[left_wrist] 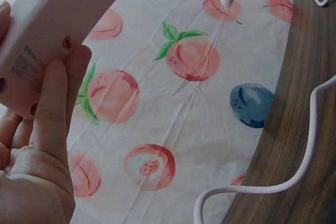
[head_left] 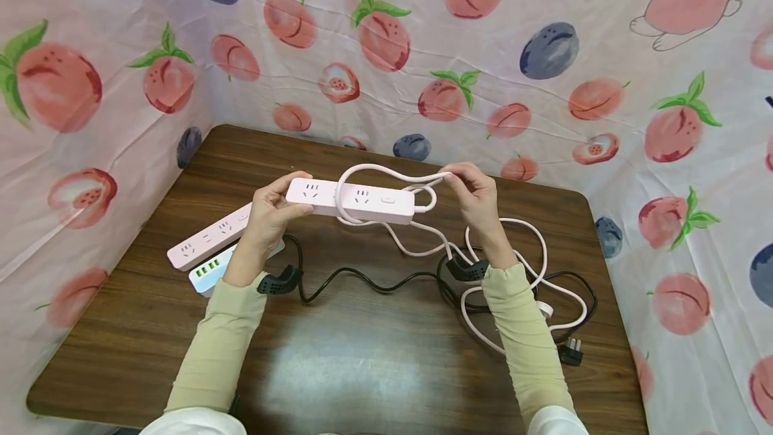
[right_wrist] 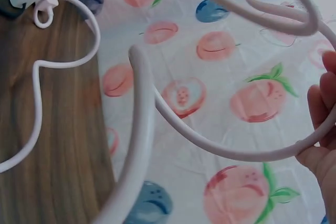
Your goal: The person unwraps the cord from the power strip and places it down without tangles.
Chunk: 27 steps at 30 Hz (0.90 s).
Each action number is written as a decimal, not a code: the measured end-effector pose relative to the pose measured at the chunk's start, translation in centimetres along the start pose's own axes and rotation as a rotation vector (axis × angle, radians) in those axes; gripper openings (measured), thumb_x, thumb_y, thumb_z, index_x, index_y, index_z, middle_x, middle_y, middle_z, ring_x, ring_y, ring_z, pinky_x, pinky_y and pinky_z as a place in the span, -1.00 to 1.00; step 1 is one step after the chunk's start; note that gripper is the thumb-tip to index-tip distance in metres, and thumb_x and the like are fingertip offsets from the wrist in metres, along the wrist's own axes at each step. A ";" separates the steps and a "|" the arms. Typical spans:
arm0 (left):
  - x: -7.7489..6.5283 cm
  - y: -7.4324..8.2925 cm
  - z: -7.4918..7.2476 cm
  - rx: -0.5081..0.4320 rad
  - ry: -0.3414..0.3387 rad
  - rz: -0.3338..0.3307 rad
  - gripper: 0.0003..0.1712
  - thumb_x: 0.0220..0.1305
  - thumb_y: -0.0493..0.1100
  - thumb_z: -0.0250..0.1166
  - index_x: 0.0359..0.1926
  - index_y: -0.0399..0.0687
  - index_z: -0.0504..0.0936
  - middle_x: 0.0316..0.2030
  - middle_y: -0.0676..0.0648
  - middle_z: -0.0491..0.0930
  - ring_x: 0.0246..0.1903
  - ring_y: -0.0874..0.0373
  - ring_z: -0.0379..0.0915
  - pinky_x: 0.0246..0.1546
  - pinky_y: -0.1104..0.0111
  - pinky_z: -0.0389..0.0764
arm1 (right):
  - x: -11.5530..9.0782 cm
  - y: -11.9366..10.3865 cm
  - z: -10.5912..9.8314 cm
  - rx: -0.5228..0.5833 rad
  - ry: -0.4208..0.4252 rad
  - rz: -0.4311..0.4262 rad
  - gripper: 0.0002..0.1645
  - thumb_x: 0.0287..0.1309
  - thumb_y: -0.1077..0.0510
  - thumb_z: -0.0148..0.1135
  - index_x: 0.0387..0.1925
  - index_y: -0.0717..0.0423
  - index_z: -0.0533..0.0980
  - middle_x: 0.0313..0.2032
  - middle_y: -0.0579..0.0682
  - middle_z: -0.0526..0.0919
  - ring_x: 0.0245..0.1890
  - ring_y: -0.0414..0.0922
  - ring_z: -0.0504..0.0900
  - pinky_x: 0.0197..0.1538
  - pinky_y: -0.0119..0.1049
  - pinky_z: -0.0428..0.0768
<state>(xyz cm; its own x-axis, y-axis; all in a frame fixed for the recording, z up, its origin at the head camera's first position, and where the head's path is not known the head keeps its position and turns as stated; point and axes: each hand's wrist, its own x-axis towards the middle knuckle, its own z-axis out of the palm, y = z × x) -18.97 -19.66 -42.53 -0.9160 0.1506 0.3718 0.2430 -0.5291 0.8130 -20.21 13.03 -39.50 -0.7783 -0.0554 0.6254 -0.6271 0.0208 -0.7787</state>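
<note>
My left hand grips the left end of a pale pink power strip, held up above the table with its sockets facing me. In the left wrist view the fingers press against the strip's underside, by a printed code. Pinched between the thumb and fingers of my right hand is the strip's pink cord. From there the cord runs left and loops around the strip's middle. The right wrist view shows the cord curving into the fingers, with another stretch hanging close to the camera.
On the table, a second pink power strip lies at the left beside a white-and-blue strip with green USB ports. A black cord crosses the middle to a black plug at right, among pink cord coils.
</note>
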 end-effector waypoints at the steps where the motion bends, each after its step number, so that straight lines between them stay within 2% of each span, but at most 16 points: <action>1: 0.0 0.0 0.0 -0.001 0.002 0.004 -0.49 -0.15 -0.55 0.42 -0.07 -0.29 0.61 -0.26 -0.08 0.63 -0.25 0.18 0.54 -0.33 0.49 0.60 | -0.1 -0.3 -0.1 -0.003 -0.005 -0.009 -0.91 0.12 0.52 0.12 -0.34 0.58 0.50 -0.35 -0.04 0.61 -0.26 -0.21 0.51 -0.18 -0.45 0.49; 3: 0.0 -0.1 -0.2 -0.001 0.011 0.013 -0.50 -0.12 -0.58 0.38 -0.06 -0.32 0.60 -0.25 -0.09 0.62 -0.25 0.18 0.55 -0.32 0.48 0.60 | -0.2 -0.9 -0.2 -0.001 -0.031 -0.033 -0.92 0.10 0.54 0.11 -0.34 0.53 0.53 -0.35 0.05 0.60 -0.25 -0.18 0.52 -0.17 -0.43 0.50; 6: 0.1 -0.2 -0.3 0.003 0.049 0.031 -0.50 -0.09 -0.69 0.26 -0.04 -0.41 0.56 -0.25 -0.10 0.62 -0.25 0.17 0.56 -0.31 0.47 0.60 | -0.7 -1.9 -0.4 0.008 -0.105 -0.076 -0.87 0.07 0.58 0.10 -0.35 0.47 0.55 -0.35 0.18 0.58 -0.20 -0.13 0.54 -0.01 -0.31 0.50; 11: 0.2 -0.3 -0.6 0.036 0.169 0.097 -0.51 -0.11 -0.73 0.22 -0.08 -0.41 0.58 -0.31 -0.09 0.62 -0.32 0.20 0.54 -0.36 0.50 0.58 | -1.8 -3.0 -1.1 -0.015 -0.335 -0.131 -0.95 0.09 0.46 0.19 -0.39 0.43 0.57 -0.40 0.20 0.59 -0.20 -0.07 0.56 0.23 0.00 0.33; 14: 0.3 -0.2 -0.9 0.045 0.225 0.133 -0.52 -0.12 -0.70 0.28 -0.10 -0.38 0.60 -0.33 -0.08 0.62 -0.33 0.20 0.52 -0.37 0.52 0.57 | -2.8 -3.2 -1.7 -0.022 -0.463 -0.110 -0.95 0.10 0.41 0.23 -0.39 0.37 0.59 -0.41 0.16 0.59 -0.20 -0.08 0.54 0.26 -0.01 0.29; 16: 0.4 -0.1 -1.2 0.039 0.251 0.141 -0.51 -0.13 -0.69 0.29 -0.10 -0.33 0.61 -0.33 -0.08 0.62 -0.33 0.19 0.52 -0.35 0.51 0.57 | -3.3 -3.3 -2.3 -0.021 -0.518 -0.087 -0.93 0.05 0.46 0.24 -0.38 0.36 0.60 -0.41 0.13 0.60 -0.19 -0.07 0.53 0.28 -0.06 0.26; 21: 0.4 0.5 -2.4 -0.002 0.296 0.157 -0.51 -0.12 -0.72 0.25 -0.07 -0.44 0.57 -0.32 -0.11 0.62 -0.31 0.17 0.55 -0.35 0.49 0.59 | -4.3 -3.4 -4.3 -0.080 -0.561 -0.028 -0.71 -0.15 0.66 0.22 -0.38 0.35 0.61 -0.42 0.16 0.60 -0.22 -0.03 0.51 0.31 -0.12 0.22; 25: 0.3 1.0 -3.5 -0.068 0.319 0.179 -0.52 -0.10 -0.75 0.20 -0.06 -0.56 0.51 -0.32 -0.16 0.62 -0.30 0.14 0.55 -0.32 0.47 0.59 | -5.0 -2.7 -6.1 -0.200 -0.522 0.029 -0.70 -0.18 0.66 0.25 -0.40 0.33 0.61 -0.44 0.18 0.61 -0.25 -0.02 0.52 0.31 -0.23 0.22; 27: 0.3 1.2 -4.0 -0.085 0.327 0.183 -0.53 -0.09 -0.75 0.19 -0.07 -0.57 0.50 -0.32 -0.17 0.61 -0.29 0.12 0.55 -0.30 0.46 0.60 | -5.4 -2.2 -6.8 -0.281 -0.492 0.048 -0.71 -0.18 0.63 0.28 -0.39 0.30 0.62 -0.43 0.15 0.63 -0.27 -0.06 0.53 0.23 -0.31 0.30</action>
<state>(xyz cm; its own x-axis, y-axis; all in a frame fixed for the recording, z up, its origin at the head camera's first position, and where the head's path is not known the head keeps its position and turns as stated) -20.22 -23.59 -43.24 -0.9168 -0.2197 0.3335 0.3970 -0.5917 0.7016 -14.83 20.11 -40.85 -0.7430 -0.5048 0.4395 -0.6273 0.2962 -0.7202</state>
